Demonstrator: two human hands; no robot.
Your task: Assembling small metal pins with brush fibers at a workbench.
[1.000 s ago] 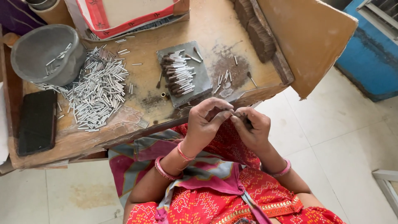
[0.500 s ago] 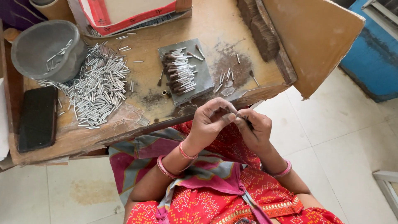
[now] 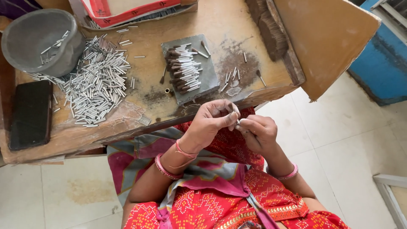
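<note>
Left hand (image 3: 210, 123) and right hand (image 3: 256, 133) pinch one thin silver metal tube (image 3: 238, 121) together (mostly hidden) — grey slab of filled tubes (image 3: 210, 82) at twelve o'clock.

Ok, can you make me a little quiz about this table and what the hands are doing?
1. True or false: the grey bowl is heaped full of metal tubes.
2. Where do the brown-tipped tubes lie? A) in the bowl B) on the grey slab C) on the black phone
3. What do the left hand and right hand pinch together?

Key:
1. False. Only a few tubes lie in it; the big pile of silver tubes is on the wooden table beside it.
2. B
3. One small thin piece, held between the fingertips of both hands, too small to tell more.
</note>
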